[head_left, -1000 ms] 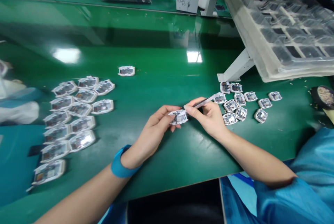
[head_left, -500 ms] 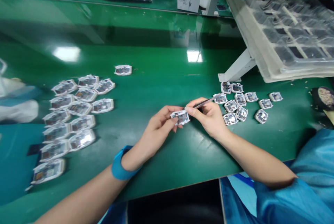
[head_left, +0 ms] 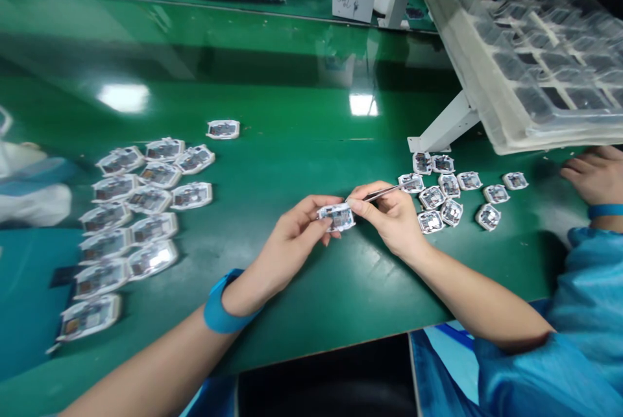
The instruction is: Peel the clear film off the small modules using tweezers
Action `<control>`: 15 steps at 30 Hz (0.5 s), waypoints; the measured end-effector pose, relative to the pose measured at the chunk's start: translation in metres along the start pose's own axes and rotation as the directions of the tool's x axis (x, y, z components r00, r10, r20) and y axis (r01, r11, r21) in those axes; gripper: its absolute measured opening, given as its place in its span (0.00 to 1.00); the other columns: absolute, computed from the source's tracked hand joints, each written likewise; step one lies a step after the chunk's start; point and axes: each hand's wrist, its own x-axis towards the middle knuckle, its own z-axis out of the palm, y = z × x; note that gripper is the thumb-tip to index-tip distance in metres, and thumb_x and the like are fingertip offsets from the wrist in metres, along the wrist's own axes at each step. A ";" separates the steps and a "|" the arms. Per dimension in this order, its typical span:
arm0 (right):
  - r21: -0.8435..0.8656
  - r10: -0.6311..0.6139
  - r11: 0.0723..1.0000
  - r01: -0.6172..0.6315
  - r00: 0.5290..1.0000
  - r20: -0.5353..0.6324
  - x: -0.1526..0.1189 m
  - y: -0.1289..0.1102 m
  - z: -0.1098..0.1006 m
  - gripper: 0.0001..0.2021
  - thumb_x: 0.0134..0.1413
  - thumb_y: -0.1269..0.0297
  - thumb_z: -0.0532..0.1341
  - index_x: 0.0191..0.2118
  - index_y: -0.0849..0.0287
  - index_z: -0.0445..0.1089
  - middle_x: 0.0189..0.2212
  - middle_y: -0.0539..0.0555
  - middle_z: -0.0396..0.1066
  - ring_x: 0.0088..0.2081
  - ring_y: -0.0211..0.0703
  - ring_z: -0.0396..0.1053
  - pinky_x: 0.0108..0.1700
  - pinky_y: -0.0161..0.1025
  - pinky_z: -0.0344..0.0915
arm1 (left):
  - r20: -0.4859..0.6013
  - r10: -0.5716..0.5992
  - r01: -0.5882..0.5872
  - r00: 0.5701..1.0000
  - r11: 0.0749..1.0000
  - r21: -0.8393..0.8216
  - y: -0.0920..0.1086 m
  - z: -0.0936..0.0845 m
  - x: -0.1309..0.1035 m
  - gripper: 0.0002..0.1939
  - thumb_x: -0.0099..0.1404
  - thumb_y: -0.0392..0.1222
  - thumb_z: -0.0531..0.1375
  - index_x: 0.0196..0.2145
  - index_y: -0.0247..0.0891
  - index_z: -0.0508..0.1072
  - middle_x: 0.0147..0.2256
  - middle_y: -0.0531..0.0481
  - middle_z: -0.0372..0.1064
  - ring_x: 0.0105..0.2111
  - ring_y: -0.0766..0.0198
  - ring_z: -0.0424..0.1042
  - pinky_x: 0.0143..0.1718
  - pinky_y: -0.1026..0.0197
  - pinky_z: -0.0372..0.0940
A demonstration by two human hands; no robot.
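White casing (head_left: 337, 217), one, in left hand (head_left: 298, 235)

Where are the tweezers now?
Head view, centre: the tweezers are in the right hand, just right of the white-rimmed part in the left hand.

A glossy green table (head_left: 292, 287) mirrors bright patches of light (head_left: 363, 105), seemingly from overhead lamps.

White-framed module (head_left: 335, 217), open circuitry showing; thin metallic tweezers (head_left: 385, 192) slanted, near its right end.
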 end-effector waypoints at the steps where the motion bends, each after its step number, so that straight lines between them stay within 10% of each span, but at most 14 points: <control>1: 0.005 -0.005 1.000 0.005 1.000 0.003 0.000 0.000 0.000 0.07 0.48 0.60 0.71 0.30 0.54 0.75 0.29 0.49 0.76 0.33 0.41 0.73 0.40 0.42 0.70 | -0.001 0.002 -0.002 1.000 1.000 -0.002 0.000 0.000 0.000 0.12 0.63 0.41 0.63 0.44 0.36 0.74 0.35 0.49 0.73 0.29 0.65 0.70 0.29 0.62 0.64; 15: 0.037 -0.070 0.997 0.069 0.997 0.012 -0.002 -0.001 0.001 0.07 0.49 0.60 0.71 0.30 0.55 0.75 0.30 0.50 0.76 0.33 0.41 0.73 0.42 0.42 0.70 | 0.010 0.026 -0.026 1.000 0.999 0.025 0.002 -0.001 0.000 0.13 0.65 0.43 0.61 0.45 0.34 0.74 0.35 0.48 0.72 0.29 0.66 0.68 0.29 0.62 0.62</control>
